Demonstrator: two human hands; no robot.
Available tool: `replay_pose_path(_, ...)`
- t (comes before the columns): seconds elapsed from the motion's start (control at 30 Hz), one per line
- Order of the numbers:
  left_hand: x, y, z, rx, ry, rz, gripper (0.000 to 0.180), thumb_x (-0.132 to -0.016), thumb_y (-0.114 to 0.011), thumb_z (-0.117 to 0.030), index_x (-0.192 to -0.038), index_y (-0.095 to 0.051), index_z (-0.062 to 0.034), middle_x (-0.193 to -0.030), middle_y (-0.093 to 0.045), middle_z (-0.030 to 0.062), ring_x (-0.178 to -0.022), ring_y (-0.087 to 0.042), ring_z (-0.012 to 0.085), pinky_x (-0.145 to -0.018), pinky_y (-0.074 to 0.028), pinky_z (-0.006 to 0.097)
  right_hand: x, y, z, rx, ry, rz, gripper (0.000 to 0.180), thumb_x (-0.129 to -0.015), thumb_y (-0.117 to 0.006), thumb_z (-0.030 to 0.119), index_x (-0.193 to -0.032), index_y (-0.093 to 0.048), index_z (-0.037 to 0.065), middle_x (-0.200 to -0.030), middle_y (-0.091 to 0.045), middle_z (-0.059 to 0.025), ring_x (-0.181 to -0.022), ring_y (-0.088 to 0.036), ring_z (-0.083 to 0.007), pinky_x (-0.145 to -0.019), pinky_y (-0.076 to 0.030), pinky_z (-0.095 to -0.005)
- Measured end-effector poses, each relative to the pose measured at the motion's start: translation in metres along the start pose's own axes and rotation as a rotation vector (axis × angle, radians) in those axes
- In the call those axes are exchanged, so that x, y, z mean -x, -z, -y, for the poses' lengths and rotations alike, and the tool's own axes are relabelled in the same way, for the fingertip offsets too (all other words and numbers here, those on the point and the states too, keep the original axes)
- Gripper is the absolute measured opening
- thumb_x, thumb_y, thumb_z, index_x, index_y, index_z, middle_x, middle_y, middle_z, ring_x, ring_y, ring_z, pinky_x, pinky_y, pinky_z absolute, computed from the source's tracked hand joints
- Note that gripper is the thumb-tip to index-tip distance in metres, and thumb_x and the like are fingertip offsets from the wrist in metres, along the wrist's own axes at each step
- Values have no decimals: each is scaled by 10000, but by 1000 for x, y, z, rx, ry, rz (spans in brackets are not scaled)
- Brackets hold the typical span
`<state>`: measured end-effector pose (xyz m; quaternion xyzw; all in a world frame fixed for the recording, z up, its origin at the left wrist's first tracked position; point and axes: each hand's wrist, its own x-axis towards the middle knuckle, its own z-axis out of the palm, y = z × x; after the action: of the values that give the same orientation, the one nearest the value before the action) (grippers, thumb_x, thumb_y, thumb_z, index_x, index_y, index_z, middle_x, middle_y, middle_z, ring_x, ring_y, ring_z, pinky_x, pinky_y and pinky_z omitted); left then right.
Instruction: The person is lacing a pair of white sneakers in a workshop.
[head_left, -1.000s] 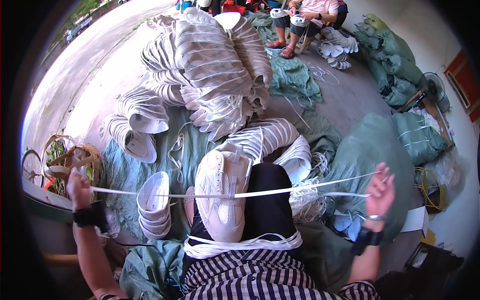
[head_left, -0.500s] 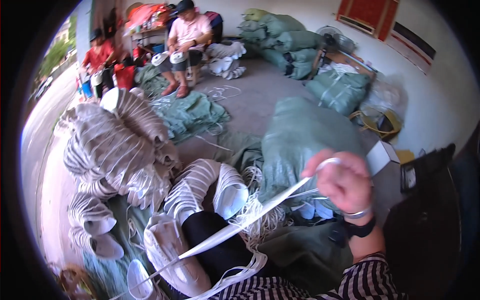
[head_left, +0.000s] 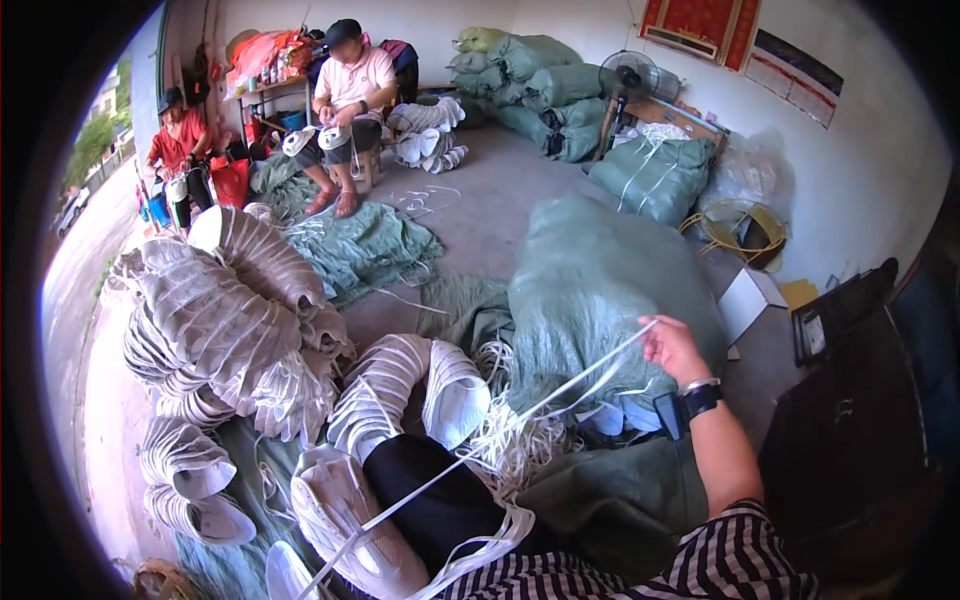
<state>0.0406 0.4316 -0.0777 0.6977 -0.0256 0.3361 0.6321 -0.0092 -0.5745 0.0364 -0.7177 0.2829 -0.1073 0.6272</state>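
Observation:
My right hand (head_left: pixel 672 347) is raised at the right on an outstretched arm, fingers pinched on a white shoelace (head_left: pixel 412 497). The lace runs taut and slanting from my fingers down across a white shoe upper (head_left: pixel 357 530) to the lower edge. This upper lies against my dark-clad leg (head_left: pixel 425 490). A tangled heap of white laces (head_left: pixel 515 446) lies beyond my leg, and more loose laces (head_left: pixel 500 545) drape over my lap. My left hand is out of the picture.
Nested white shoe uppers (head_left: pixel 215 320) are piled at left, with another curved stack (head_left: pixel 375 385) nearer. A large green sack (head_left: pixel 610 285) bulges behind my right hand. Two people, one in pink (head_left: pixel 350 85) and one in red (head_left: pixel 180 140), sit at the back. A fan (head_left: pixel 628 75) stands farther right.
My right hand has reached farther out, the arm straighter, drawing the shoelace into a thinner, straight line. The view has shifted slightly.

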Motion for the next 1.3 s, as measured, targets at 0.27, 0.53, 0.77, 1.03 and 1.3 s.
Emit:
replay_pose_path(0.27, 34, 18, 1, -85, -12, 18, 179, -915, -497, -129, -1091, -525, -110, -802, -517, -12, -700, -519, 149, -596, -422, 228, 13, 31, 64, -735, 243, 501, 453, -898, -505, 145, -1286, -430, -78, -1344, -425, -221, -1145, -496, -237, -995, -386, -397)
replay_pose_path(0.53, 72, 12, 1, -141, -35, 38, 231, -914, -500, -133, -1143, -519, -106, -827, -541, -5, -732, -548, 168, -629, -442, 236, -58, 160, 61, -944, 137, -89, 266, -870, -516, 8, -1134, -522, -10, -786, -589, -30, -527, -395, -78, -494, -329, -212)
replay_pose_path(0.77, 110, -11, 17, -147, -49, 58, 277, -913, -503, -136, -1188, -514, -103, -848, -562, 0, -760, -574, 185, -657, -459, 243, -83, 338, -5, 163, 599, -552, 163, -885, -534, 103, -933, -638, -12, -661, -545, -21, -515, -466, -92, -509, -402, -250)
replay_pose_path(1.03, 276, 152, -110, -513, 32, -26, 330, -912, -507, -140, -1240, -508, -99, -873, -587, 6, -793, -604, 204, -690, -478, 251, -52, 61, -7, 5, 70, -204, 674, -801, -594, 99, -1384, -261, 36, -975, -655, -109, -466, -360, -65, -372, -269, -203)
replay_pose_path(1.3, 203, -264, -197, -60, 756, 270, 218, -915, -502, -197, -951, -666, -57, -551, -400, -63, -434, -342, 25, -380, -250, 196, 139, -259, -6, 18, -30, 1251, 275, -855, -596, 98, -1099, -586, -29, -810, -670, -92, -628, -620, -121, -582, -507, -240)
